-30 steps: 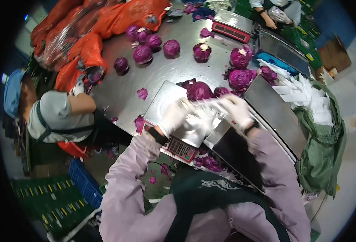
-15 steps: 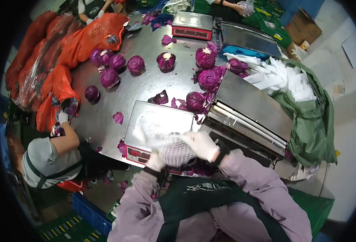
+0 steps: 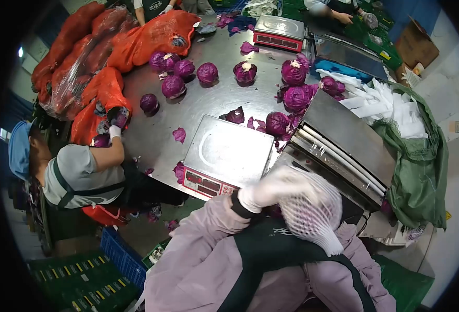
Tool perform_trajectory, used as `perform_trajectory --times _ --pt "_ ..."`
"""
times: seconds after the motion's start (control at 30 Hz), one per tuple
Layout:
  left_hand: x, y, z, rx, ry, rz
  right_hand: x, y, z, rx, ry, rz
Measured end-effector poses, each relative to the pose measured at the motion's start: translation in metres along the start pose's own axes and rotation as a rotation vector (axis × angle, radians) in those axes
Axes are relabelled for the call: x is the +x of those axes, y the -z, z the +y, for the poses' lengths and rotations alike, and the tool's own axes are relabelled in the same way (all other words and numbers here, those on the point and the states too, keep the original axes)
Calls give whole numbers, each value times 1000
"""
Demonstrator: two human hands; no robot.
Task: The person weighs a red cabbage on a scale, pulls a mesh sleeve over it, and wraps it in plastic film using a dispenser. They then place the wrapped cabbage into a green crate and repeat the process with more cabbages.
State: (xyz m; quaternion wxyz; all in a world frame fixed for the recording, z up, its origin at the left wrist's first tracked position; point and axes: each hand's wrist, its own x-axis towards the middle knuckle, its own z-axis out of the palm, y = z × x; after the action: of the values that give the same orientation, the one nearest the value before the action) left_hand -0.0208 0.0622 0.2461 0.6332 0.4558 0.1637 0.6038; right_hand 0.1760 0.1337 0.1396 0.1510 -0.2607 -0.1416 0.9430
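A red cabbage in a white foam net (image 3: 312,210) is held in front of my chest, the net's gathered end pointing down to the right. My left hand (image 3: 271,190), in a white glove, is closed at the upper left side of the net, its fingers blurred by motion. My right hand is hidden behind the netted cabbage; only the right sleeve (image 3: 351,242) shows. Just beyond my left hand lies a scale (image 3: 227,151) with a bare metal plate and red front.
Several red cabbages (image 3: 207,74) and loose leaves lie on the metal table (image 3: 203,106). A wrapping machine (image 3: 344,140) stands right, beside a green sack (image 3: 419,161) of white foam nets (image 3: 390,106). A co-worker (image 3: 84,166) handles an orange net bag (image 3: 102,99) at left.
The netted cabbage has moved from the scale's front edge toward my chest and right. My left hand has moved right with it. My right hand has gone out of sight behind it.
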Motion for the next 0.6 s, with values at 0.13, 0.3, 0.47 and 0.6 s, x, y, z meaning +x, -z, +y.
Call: perform_trajectory --times 0.13,0.3,0.47,0.6 --pt "25 16 -64 662 -34 496 -52 -60 -29 264 240 -134" --pt "62 -26 -102 -786 622 476 -51 11 -92 -168 619 194" --pt "148 -8 -120 -439 631 289 -55 34 -142 -314 894 261" --pt "225 39 -192 214 351 233 -28 80 -212 -649 912 190"
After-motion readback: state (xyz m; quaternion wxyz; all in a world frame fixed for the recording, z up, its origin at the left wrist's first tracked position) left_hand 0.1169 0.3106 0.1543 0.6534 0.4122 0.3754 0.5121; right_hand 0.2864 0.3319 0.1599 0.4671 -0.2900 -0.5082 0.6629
